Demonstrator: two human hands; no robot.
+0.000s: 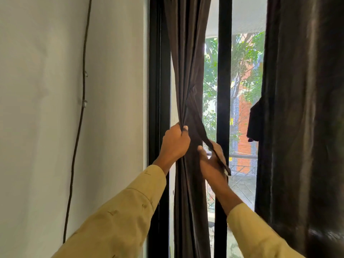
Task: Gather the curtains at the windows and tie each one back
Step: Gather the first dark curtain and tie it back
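Curtain (188,53) in both raised hands (175,142)

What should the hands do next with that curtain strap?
Probably pull both ends apart to snug the knot. The left hand grips one end beside the gathered curtain, the right hand holds the strap, and the wrap above looks loose.

Pale yellow long sleeves (130,211), possibly cuffed, bare hands
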